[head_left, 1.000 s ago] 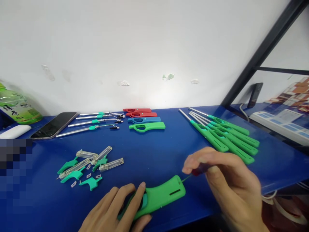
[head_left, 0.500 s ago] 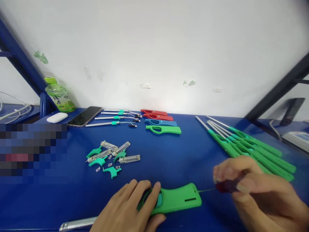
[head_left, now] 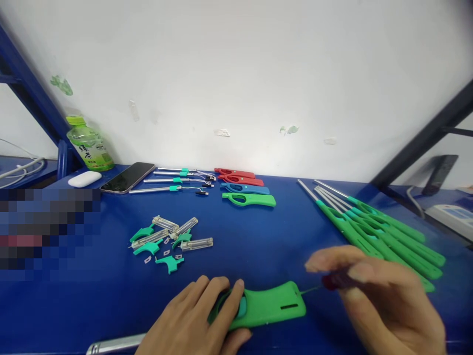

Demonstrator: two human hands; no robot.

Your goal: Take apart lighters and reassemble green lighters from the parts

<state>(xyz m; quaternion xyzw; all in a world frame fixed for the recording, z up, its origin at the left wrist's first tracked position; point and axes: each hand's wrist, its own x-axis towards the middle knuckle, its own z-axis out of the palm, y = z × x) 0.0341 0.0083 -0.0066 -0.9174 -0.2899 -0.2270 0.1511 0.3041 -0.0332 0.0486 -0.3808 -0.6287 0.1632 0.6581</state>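
Observation:
A green long-neck gas lighter [head_left: 271,306] lies flat along the front of the table, its silver tube [head_left: 116,343] pointing left. My left hand [head_left: 195,318] is closed over its trigger end and presses it down. My right hand [head_left: 384,296] pinches the dark red handle of a small screwdriver [head_left: 342,279] between thumb and fingers. The screwdriver's thin shaft reaches left to the butt end of the lighter; whether its tip sits inside a hole is too small to tell. Teal triggers [head_left: 170,263], clear fuel tanks [head_left: 197,243] and tiny metal clips [head_left: 148,259] lie left of centre.
Several assembled green lighters [head_left: 388,231] fan out at the right. Handle shells in red, blue and green [head_left: 254,199] line the back, beside metal tubes with wires [head_left: 155,190]. A phone [head_left: 129,177], white case [head_left: 84,179] and bottle [head_left: 90,145] stand back left.
My right hand has shifted slightly left with the screwdriver, and its fingers have changed their hold on the handle. My left hand and the lighter stay about where they were.

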